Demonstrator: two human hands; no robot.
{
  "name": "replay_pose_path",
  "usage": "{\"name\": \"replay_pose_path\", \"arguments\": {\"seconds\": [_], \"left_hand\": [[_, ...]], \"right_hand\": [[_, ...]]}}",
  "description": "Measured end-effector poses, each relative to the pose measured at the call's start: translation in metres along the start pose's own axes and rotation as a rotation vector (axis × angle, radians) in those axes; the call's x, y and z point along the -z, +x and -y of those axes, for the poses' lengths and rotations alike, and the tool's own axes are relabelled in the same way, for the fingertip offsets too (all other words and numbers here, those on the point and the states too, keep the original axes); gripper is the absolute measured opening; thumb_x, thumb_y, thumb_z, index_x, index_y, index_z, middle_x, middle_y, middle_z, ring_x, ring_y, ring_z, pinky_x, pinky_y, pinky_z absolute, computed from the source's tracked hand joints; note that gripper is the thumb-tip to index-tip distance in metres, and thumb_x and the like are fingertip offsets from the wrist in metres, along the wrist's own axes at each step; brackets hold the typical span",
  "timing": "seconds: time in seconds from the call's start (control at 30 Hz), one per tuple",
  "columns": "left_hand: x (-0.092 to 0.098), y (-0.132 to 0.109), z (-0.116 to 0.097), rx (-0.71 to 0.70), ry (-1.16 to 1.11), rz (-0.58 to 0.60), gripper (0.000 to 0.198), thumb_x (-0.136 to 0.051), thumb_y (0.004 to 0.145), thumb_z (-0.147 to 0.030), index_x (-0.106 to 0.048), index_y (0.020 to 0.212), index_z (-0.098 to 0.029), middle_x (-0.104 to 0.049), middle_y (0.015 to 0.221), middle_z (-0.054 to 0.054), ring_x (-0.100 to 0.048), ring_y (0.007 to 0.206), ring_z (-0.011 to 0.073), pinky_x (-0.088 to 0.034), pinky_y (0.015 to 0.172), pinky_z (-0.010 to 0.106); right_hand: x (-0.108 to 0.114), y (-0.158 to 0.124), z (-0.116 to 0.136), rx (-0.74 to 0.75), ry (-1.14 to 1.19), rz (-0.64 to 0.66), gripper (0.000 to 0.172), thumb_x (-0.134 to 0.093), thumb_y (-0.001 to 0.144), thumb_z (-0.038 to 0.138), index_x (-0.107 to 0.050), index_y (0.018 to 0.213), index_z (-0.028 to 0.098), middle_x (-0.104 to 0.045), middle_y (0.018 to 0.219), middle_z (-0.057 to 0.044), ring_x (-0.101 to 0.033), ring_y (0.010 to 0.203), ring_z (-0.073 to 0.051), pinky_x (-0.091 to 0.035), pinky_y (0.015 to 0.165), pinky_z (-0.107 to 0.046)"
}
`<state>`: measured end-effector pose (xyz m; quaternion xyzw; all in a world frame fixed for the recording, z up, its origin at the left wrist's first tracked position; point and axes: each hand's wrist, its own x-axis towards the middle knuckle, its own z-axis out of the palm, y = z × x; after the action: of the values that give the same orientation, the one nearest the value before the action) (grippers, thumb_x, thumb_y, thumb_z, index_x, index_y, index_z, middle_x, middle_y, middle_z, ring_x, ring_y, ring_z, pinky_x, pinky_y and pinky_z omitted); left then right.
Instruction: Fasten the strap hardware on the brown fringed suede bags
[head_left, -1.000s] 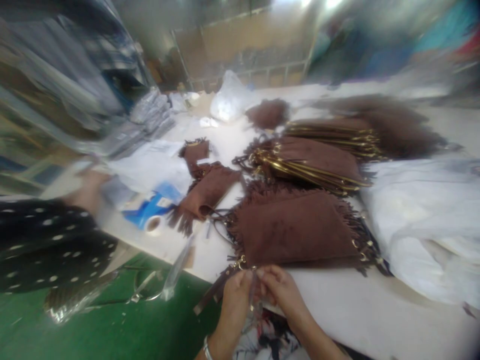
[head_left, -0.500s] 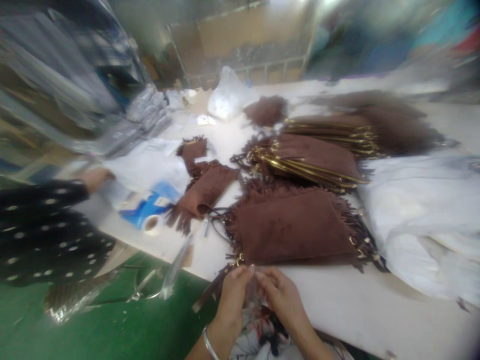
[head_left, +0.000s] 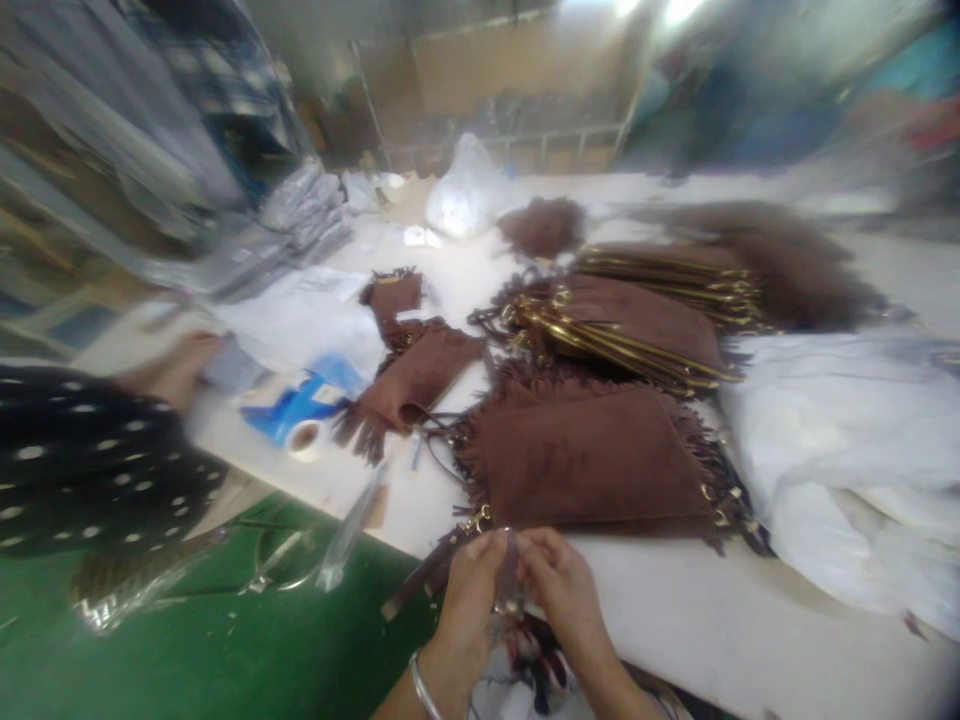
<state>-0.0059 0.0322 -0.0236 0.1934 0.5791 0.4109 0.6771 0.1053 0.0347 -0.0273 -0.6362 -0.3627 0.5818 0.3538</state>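
Note:
My left hand [head_left: 474, 590], with a silver bangle at the wrist, pinches one side of a small clear plastic piece [head_left: 510, 580] at the table's front edge. On its other side my right hand [head_left: 559, 580] has its fingers closed on the same piece. Just beyond both hands lies a brown fringed bag [head_left: 585, 460] with gold-coloured clasps and dark straps. Behind it are stacked brown bags [head_left: 645, 310] with gold-coloured frames. A smaller brown fringed piece [head_left: 420, 380] rests to the left.
A co-worker's dotted sleeve [head_left: 97, 460] and hand reach in from the left. Near them are a blue packet [head_left: 289, 410] and a tape roll [head_left: 304, 438]. White wrapping [head_left: 847, 450] covers the right side. A clear bag [head_left: 465, 190] stands at the back.
The view has shifted slightly. My hands have parted a little at the fingertips, with more of the clear piece showing between them. The co-worker's hand has moved a little.

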Motion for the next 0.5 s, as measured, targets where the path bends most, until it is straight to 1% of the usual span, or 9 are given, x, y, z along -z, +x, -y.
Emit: {"name": "replay_pose_path", "arguments": {"seconds": [0.07,0.13,0.23,0.33,0.4,0.5], "left_hand": [[0.0017,-0.0018,0.0002,-0.027,-0.036,0.034,0.03,-0.064,0.081,-0.043,-0.063,0.084,-0.012,-0.061,0.074,0.004,-0.053,0.064,0.012,-0.04,0.061,0.024],[0.0032,-0.0028,0.0007,-0.031,-0.048,0.043,0.031,-0.065,0.081,-0.043,-0.064,0.086,-0.012,-0.063,0.078,0.005,-0.054,0.067,0.0121,-0.041,0.063,0.023],[0.0036,-0.0015,0.001,-0.018,-0.034,0.011,0.033,-0.066,0.079,-0.044,-0.065,0.088,-0.012,-0.063,0.081,0.005,-0.054,0.069,0.0126,-0.041,0.063,0.023],[0.0017,0.0018,0.0,-0.043,-0.023,-0.012,0.032,-0.069,0.076,-0.043,-0.066,0.086,-0.012,-0.063,0.081,0.005,-0.057,0.074,0.0151,-0.042,0.067,0.024],[0.0001,0.0022,-0.0009,-0.058,-0.005,-0.027,0.032,-0.071,0.075,-0.042,-0.066,0.085,-0.012,-0.064,0.081,0.006,-0.058,0.077,0.0164,-0.043,0.07,0.025],[-0.0011,-0.0031,-0.0012,-0.037,-0.038,-0.062,0.037,-0.07,0.075,-0.047,-0.066,0.087,-0.012,-0.065,0.083,0.007,-0.059,0.074,0.0165,-0.044,0.068,0.026]], "right_hand": [[-0.0004,-0.0014,0.0009,0.028,-0.063,-0.006,0.036,-0.051,0.083,0.052,-0.06,0.08,0.018,-0.058,0.059,0.001,-0.05,0.054,-0.013,-0.037,0.053,-0.024],[-0.001,-0.0019,0.0011,0.052,-0.118,-0.007,0.034,-0.049,0.085,0.051,-0.06,0.08,0.019,-0.06,0.061,0.001,-0.054,0.059,-0.015,-0.039,0.057,-0.025],[-0.0017,-0.0011,0.0011,0.078,-0.197,-0.022,0.032,-0.047,0.087,0.049,-0.06,0.08,0.02,-0.063,0.065,0.0,-0.056,0.062,-0.016,-0.04,0.059,-0.025],[-0.002,-0.0001,0.0011,0.109,-0.263,-0.032,0.031,-0.046,0.088,0.047,-0.059,0.08,0.02,-0.065,0.069,-0.001,-0.059,0.065,-0.017,-0.04,0.06,-0.026],[-0.0023,0.0,0.001,0.129,-0.281,-0.034,0.031,-0.045,0.088,0.047,-0.059,0.08,0.02,-0.067,0.072,-0.002,-0.061,0.067,-0.018,-0.041,0.062,-0.027],[-0.0028,-0.0008,0.0004,0.127,-0.267,-0.056,0.03,-0.044,0.088,0.047,-0.058,0.082,0.021,-0.068,0.075,-0.003,-0.063,0.071,-0.02,-0.042,0.065,-0.028]]}}
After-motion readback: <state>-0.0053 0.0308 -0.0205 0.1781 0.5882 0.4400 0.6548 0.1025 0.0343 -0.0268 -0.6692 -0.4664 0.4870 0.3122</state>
